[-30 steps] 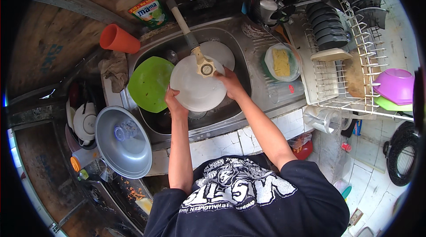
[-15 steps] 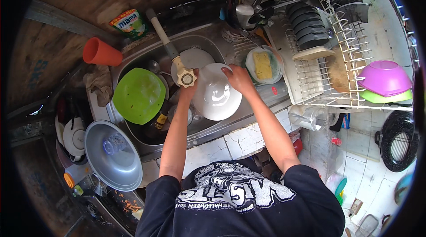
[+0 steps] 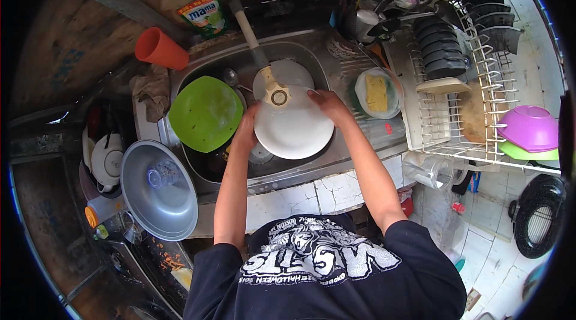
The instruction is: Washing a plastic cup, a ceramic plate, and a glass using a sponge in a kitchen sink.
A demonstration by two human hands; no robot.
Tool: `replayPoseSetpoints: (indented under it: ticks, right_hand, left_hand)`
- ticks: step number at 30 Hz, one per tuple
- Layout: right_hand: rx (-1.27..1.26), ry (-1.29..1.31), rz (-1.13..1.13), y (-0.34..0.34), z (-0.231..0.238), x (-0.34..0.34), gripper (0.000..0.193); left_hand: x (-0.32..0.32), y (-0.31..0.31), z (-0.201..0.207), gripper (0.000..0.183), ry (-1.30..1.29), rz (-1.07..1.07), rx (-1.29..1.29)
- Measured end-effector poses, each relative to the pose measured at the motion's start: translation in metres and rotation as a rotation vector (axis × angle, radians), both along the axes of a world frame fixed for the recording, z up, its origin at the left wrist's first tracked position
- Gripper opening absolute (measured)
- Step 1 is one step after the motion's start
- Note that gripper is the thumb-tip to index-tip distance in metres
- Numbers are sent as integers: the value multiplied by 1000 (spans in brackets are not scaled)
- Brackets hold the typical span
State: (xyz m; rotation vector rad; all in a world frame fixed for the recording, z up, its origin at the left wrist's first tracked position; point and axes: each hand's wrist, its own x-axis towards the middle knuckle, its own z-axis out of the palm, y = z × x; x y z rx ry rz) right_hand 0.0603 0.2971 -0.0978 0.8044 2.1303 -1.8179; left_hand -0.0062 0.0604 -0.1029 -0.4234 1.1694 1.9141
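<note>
we reach over the sink [image 3: 205,170], left hand [image 3: 246,129] and right hand [image 3: 330,107] opposed, each grip closed on the white plate [image 3: 294,132].

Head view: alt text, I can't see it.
A person's left hand and right hand hold a white dish by its edges beneath a tap head, over a sink. A green dish is at its left; a yellow sponge and a dish rack are to the right.

Shows as a round, shallow plate [image 3: 294,131], plain white and smooth, with an even rim. Held over the sink [image 3: 321,71], gripped at opposite edges by the left hand [image 3: 245,130] and right hand [image 3: 331,107]. Lies partly hidden at the far side behind the tap [image 3: 278,97]. Hard to judge for exact tilt.
</note>
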Motion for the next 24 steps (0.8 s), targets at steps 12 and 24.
replayPoseSetpoints:
  ticks: [12, 24]
  right_hand:
    - [1147, 365, 602, -110, -11, -16, 54]
    - [1289, 580, 243, -79, -4, -18, 47]
  left_hand:
    - [22, 16, -29, 35, 238, 257, 14]
    - [29, 34, -25, 39, 206, 443, 70]
